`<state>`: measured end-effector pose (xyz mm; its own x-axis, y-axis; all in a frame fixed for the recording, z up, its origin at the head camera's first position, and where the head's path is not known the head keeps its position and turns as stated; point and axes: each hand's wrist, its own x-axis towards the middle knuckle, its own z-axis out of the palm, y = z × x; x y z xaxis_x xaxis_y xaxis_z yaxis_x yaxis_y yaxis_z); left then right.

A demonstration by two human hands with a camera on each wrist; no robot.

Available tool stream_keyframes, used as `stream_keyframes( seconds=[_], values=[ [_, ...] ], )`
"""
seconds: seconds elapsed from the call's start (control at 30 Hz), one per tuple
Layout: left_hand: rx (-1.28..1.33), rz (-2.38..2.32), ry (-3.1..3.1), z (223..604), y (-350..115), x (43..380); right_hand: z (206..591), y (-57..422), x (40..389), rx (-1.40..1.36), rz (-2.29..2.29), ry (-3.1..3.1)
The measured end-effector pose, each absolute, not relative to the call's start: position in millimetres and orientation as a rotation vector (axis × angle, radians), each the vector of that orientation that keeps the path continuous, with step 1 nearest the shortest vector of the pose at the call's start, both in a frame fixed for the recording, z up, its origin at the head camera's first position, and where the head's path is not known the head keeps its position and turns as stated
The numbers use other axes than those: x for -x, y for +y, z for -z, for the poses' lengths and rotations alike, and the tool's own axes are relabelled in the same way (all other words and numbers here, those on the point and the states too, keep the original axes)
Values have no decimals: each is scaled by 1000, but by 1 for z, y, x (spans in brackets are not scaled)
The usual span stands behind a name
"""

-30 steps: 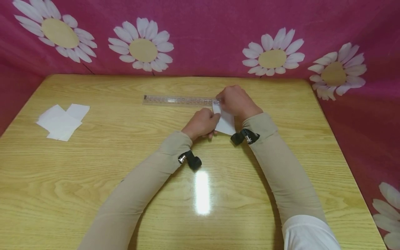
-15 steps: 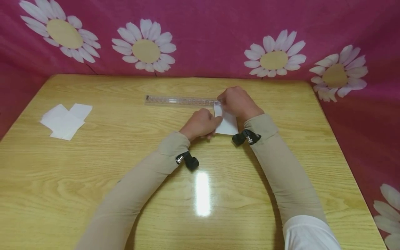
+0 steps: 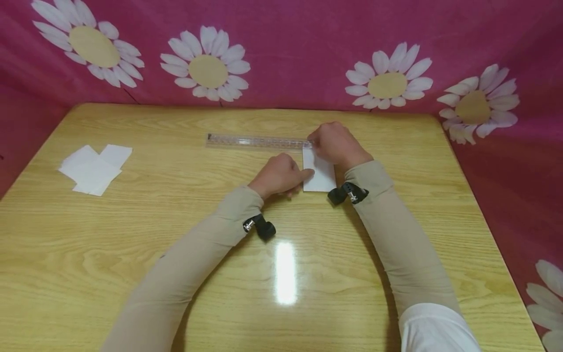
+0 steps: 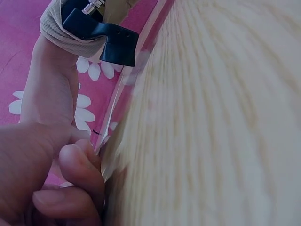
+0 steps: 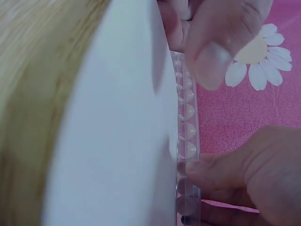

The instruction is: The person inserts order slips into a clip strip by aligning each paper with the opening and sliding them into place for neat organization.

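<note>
At the table's middle right lies a small white sheet of paper (image 3: 320, 180). A clear plastic ruler (image 3: 252, 141) with a row of round shapes runs leftward from the paper's top edge. My right hand (image 3: 336, 144) pinches the ruler's right end, its thumb on top in the right wrist view. That hand covers the paper's upper right. From the left comes my left hand (image 3: 278, 174), its thumb over the paper's left edge and its other fingers loosely curled beside it. In the left wrist view my left hand (image 4: 51, 174) shows nothing within those fingers.
Several white paper pieces (image 3: 92, 170) lie overlapped at the table's left side. A wooden table (image 3: 246, 303) spreads beneath both arms. Behind it hangs a magenta curtain (image 3: 290, 58) printed with daisies. A black camera mount (image 3: 265, 230) sits at the left wrist.
The white sheet has turned a little, so its lower edge lies straighter. My left hand has eased slightly left and its thumb has slid down along the paper's edge. The right hand keeps its place.
</note>
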<state>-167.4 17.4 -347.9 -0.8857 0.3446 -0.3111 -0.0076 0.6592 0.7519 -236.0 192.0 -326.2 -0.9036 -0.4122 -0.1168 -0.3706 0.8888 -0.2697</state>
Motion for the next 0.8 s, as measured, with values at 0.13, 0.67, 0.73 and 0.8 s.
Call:
stream_keyframes(
  seconds=[0.13, 0.67, 0.73, 0.8],
  values=[
    [-279, -1103, 2454, 350, 15, 168, 326, 192, 236, 608, 360, 2889],
    [-265, -1073, 2526, 345, -14, 169, 327, 193, 237, 617, 362, 2905],
    [-269, -1069, 2542, 344, -21, 169, 327, 193, 237, 617, 367, 2905],
    [-275, -1073, 2559, 343, -29, 169, 328, 193, 237, 622, 364, 2907]
  ],
)
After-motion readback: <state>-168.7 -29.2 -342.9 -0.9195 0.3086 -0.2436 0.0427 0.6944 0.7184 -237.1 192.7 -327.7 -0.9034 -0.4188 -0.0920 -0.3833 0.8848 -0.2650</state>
